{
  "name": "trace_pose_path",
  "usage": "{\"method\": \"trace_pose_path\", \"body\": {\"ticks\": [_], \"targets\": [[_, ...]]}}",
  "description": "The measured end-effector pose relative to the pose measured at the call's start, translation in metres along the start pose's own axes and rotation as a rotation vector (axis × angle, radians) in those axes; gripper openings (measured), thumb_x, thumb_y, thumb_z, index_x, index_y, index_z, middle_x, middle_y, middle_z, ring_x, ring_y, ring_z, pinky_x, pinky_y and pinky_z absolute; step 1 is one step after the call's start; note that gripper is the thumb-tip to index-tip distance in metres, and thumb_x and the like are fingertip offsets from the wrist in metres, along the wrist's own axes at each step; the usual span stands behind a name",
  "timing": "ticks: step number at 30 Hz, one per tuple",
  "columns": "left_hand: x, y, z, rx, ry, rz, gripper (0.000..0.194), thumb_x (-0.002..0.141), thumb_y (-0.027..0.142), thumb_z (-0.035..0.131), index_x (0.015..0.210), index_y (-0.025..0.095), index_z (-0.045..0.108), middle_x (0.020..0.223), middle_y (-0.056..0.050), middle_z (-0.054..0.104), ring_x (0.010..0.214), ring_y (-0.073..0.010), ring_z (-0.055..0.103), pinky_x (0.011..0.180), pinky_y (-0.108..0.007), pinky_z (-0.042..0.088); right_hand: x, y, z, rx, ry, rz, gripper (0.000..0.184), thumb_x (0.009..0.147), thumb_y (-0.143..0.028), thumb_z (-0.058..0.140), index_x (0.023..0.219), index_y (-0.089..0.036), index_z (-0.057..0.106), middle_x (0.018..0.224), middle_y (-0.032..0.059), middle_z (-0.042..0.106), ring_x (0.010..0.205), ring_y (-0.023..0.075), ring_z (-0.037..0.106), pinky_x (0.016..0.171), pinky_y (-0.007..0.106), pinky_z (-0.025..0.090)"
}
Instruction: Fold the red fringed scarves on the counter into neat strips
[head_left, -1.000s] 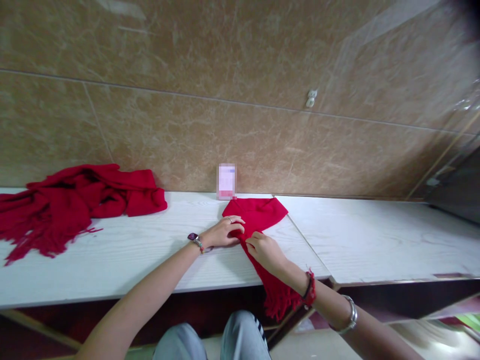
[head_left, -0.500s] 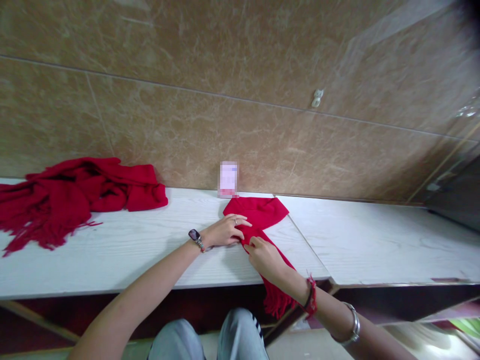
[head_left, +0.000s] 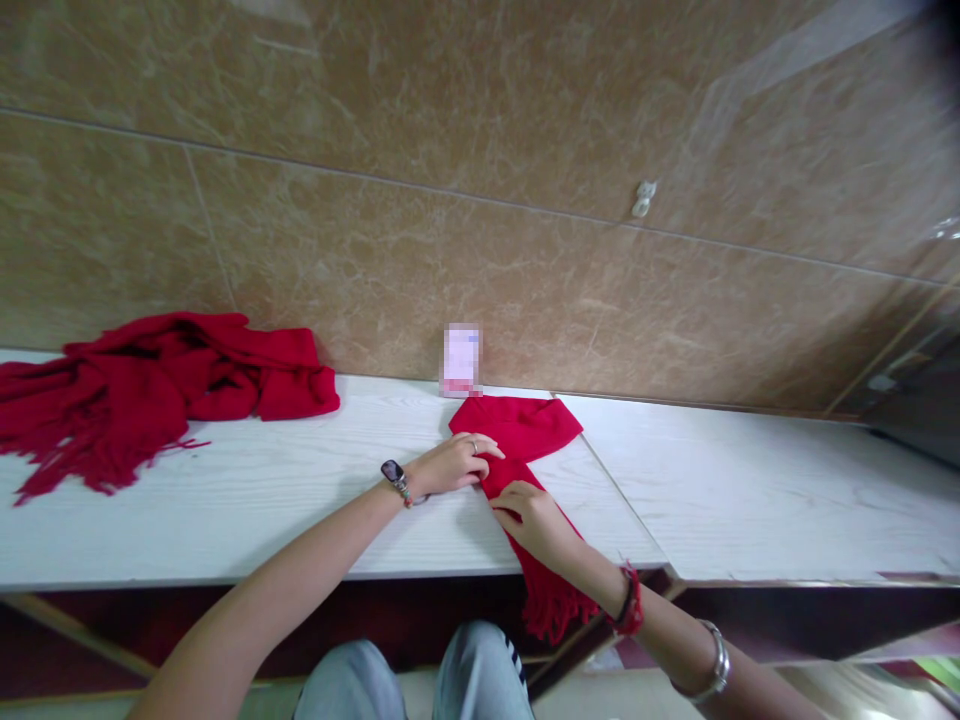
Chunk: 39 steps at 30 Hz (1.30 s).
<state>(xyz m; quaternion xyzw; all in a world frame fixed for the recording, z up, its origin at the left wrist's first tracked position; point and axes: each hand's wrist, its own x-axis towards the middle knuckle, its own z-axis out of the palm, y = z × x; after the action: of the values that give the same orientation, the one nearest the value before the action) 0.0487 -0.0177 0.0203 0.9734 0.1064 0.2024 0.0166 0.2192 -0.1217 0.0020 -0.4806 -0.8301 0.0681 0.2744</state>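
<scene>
A fringed red scarf (head_left: 517, 422) lies crossed over itself in a loop on the white wood-grain counter, its fringed end hanging over the front edge. My left hand (head_left: 454, 462) rests on the scarf where its strips cross, fingers spread and pressing the cloth down. Just below and to the right, my right hand (head_left: 534, 518) pinches the near strip at its left edge; its palm and forearm cover part of that strip. A second red scarf (head_left: 292, 385) is heaped loosely at the far left, its fringe spread toward the counter's front.
A small pale card or box (head_left: 460, 358), blurred, leans against the brown marbled wall (head_left: 360, 270) behind the looped scarf. A small white fitting (head_left: 643, 198) sits on the wall. The white counter (head_left: 750, 490) has a seam right of the scarf, with dark open shelving beneath.
My right hand has slid slightly down the strip, away from my left hand, with its fingers at the strip's edge. My left hand stays on the crossing. The view has shifted a little.
</scene>
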Motion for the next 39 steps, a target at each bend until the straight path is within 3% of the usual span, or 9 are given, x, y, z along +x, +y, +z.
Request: {"method": "trace_pose_path", "body": {"ticks": [6, 10, 12, 15, 19, 26, 30, 39], "targets": [[-0.002, 0.000, -0.007, 0.014, -0.040, 0.024, 0.008, 0.077, 0.014, 0.060, 0.072, 0.019, 0.064, 0.121, -0.003, 0.055, 0.115, -0.0205, 0.044, 0.098, -0.035, 0.033, -0.007, 0.004, -0.007, 0.044, -0.019, -0.122, 0.018, 0.080, -0.016, 0.053, 0.081, -0.019, 0.071, 0.081, 0.0060, 0.060, 0.075, 0.0148, 0.056, 0.070, 0.027, 0.048], [0.000, 0.007, -0.009, -0.001, -0.034, -0.022, 0.011, 0.081, 0.016, 0.054, 0.077, 0.019, 0.064, 0.119, -0.004, 0.056, 0.115, -0.0180, 0.045, 0.100, -0.032, 0.032, -0.006, 0.009, -0.016, 0.080, 0.053, -0.086, 0.020, 0.083, -0.019, 0.050, 0.082, -0.020, 0.070, 0.086, 0.0060, 0.062, 0.077, 0.0148, 0.057, 0.073, 0.028, 0.050], [0.002, 0.011, -0.004, 0.005, -0.019, -0.074, 0.016, 0.085, 0.018, 0.048, 0.089, 0.020, 0.064, 0.121, -0.004, 0.055, 0.117, -0.0165, 0.044, 0.101, -0.031, 0.030, -0.007, 0.010, -0.017, 0.035, 0.074, -0.060, 0.023, 0.084, -0.019, 0.047, 0.088, -0.019, 0.070, 0.092, 0.0077, 0.062, 0.083, 0.0167, 0.058, 0.079, 0.031, 0.050], [0.003, 0.015, 0.006, 0.059, -0.038, -0.171, 0.029, 0.089, 0.027, 0.043, 0.116, 0.022, 0.053, 0.134, -0.004, 0.045, 0.127, -0.0189, 0.033, 0.105, -0.037, 0.023, -0.012, 0.011, -0.016, -0.062, -0.012, -0.094, 0.029, 0.086, -0.017, 0.043, 0.104, -0.017, 0.065, 0.102, 0.0111, 0.060, 0.095, 0.0197, 0.056, 0.086, 0.035, 0.048], [0.001, 0.014, 0.016, 0.109, -0.220, -0.249, 0.047, 0.089, 0.036, 0.042, 0.134, 0.025, 0.034, 0.145, -0.005, 0.026, 0.133, -0.0270, 0.016, 0.105, -0.048, 0.017, -0.018, 0.009, -0.015, -0.117, -0.109, -0.169, 0.032, 0.088, -0.021, 0.042, 0.114, -0.021, 0.060, 0.112, 0.0111, 0.055, 0.105, 0.0206, 0.050, 0.091, 0.036, 0.045], [-0.001, 0.015, 0.010, 0.123, -0.315, -0.279, 0.052, 0.089, 0.039, 0.038, 0.138, 0.025, 0.026, 0.147, -0.006, 0.017, 0.134, -0.0285, 0.011, 0.105, -0.048, 0.016, -0.018, 0.005, -0.022, -0.082, -0.158, -0.161, 0.029, 0.087, -0.025, 0.045, 0.111, -0.023, 0.062, 0.117, 0.0100, 0.052, 0.111, 0.0213, 0.047, 0.096, 0.037, 0.041], [0.000, 0.017, 0.009, 0.148, -0.318, -0.281, 0.053, 0.089, 0.037, 0.041, 0.138, 0.024, 0.027, 0.147, -0.006, 0.019, 0.134, -0.0290, 0.012, 0.105, -0.047, 0.017, -0.016, 0.014, -0.030, -0.034, -0.124, -0.072, 0.035, 0.087, -0.026, 0.044, 0.120, -0.021, 0.055, 0.118, 0.0102, 0.054, 0.109, 0.0200, 0.050, 0.095, 0.036, 0.042], [-0.003, 0.011, 0.013, 0.133, -0.282, -0.269, 0.051, 0.088, 0.036, 0.041, 0.137, 0.025, 0.030, 0.146, -0.006, 0.022, 0.134, -0.0285, 0.014, 0.104, -0.049, 0.017, -0.022, 0.017, -0.016, -0.306, -0.274, -0.048, 0.055, 0.086, -0.036, 0.044, 0.129, -0.003, 0.041, 0.134, 0.0212, 0.040, 0.128, 0.0282, 0.031, 0.105, 0.042, 0.030]]}}
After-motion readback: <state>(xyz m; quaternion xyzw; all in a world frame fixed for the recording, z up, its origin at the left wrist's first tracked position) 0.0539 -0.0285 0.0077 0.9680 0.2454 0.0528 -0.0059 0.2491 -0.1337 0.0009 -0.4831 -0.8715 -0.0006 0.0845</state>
